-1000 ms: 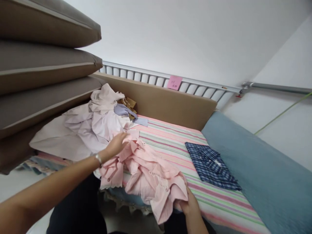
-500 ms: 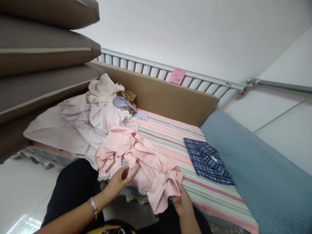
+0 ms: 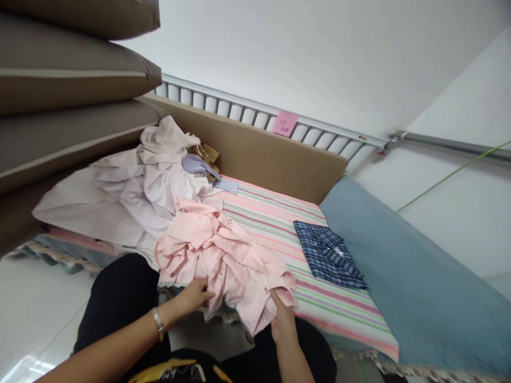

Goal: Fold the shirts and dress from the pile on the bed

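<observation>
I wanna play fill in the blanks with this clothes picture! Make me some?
The left hand and right hand touch a garment whose colour is ____.
The bracelet is on the ____ wrist.
The blue plaid cloth lies on a sheet patterned with ____.

Missing words: pink; left; stripes.

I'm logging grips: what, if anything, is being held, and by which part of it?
The crumpled light-pink fabric garment: the left hand appears to pinch its near edge; the right hand grips its right end.

2 hands on pink garment [image 3: 223, 244]
</observation>
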